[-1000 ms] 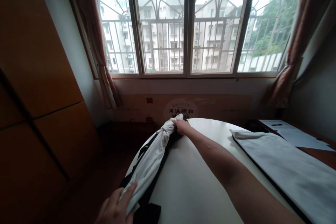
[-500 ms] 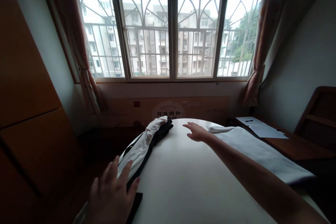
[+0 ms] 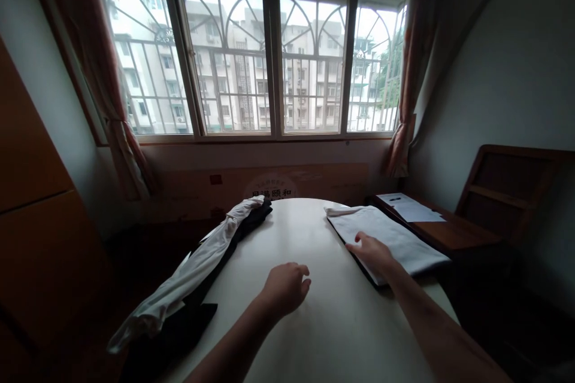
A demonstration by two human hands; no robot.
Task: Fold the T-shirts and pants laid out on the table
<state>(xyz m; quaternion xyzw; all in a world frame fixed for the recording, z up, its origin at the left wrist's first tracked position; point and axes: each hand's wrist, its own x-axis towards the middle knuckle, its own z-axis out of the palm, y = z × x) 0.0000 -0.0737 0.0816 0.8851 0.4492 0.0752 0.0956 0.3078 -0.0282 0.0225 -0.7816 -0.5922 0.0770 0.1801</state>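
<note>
My left hand (image 3: 287,288) hovers over the middle of the white round-ended table (image 3: 323,335), its fingers loosely bent and apart with nothing in them. Over the left edge of a folded white garment (image 3: 395,230) is my right hand (image 3: 372,251), fingers slightly curled and apart; whether it touches the fabric I cannot tell. Dark cloth shows beneath that garment's near edge. Along the table's left side lies a long bunched white garment (image 3: 188,275), with a black garment (image 3: 184,329) under and beside it.
At the right, papers (image 3: 408,208) with a small dark object rest on a brown wooden table (image 3: 467,236). Behind it is a wooden chair (image 3: 498,185). A printed cardboard box (image 3: 323,182) stands under the barred window. An orange-brown cabinet (image 3: 31,251) is at the left.
My left hand has left the bunched garments and moved right over the table. My right hand has come back from the far end to the folded white garment. The view has turned right.
</note>
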